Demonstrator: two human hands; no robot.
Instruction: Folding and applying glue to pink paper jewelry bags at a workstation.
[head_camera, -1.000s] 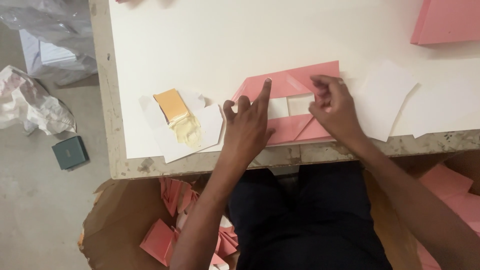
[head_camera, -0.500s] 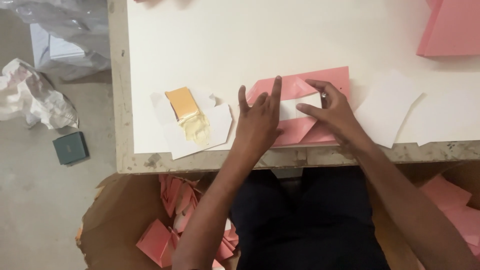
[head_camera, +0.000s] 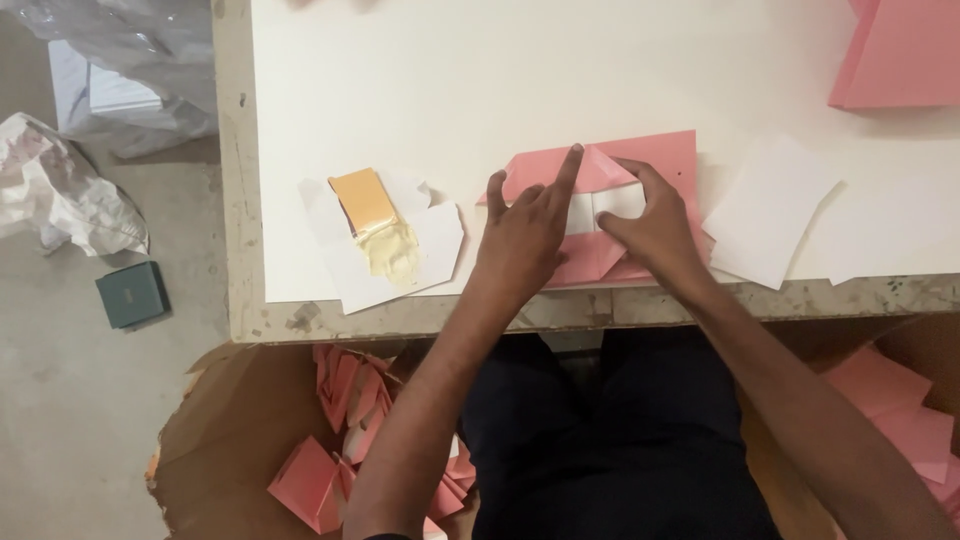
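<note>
A pink paper sheet (head_camera: 655, 152) lies near the front edge of the white table (head_camera: 500, 70), partly folded, with a small white card (head_camera: 600, 205) showing in its middle. My left hand (head_camera: 525, 235) presses flat on the pink sheet's left side, its index finger stretched up along a folded flap. My right hand (head_camera: 655, 225) rests on the sheet's right side, fingers spread and pressing by the white card. Neither hand lifts anything.
White paper with a yellow glue pad (head_camera: 372, 222) lies left of my hands. White sheets (head_camera: 775, 210) lie to the right, a pink stack (head_camera: 900, 55) at the far right. A cardboard box (head_camera: 235, 430) holds folded pink pieces (head_camera: 320, 480). A green box (head_camera: 132, 293) sits on the floor.
My right hand has moved from the sheet's upper right flap down to its middle by the white card. My left hand stays pressed on the left fold.
</note>
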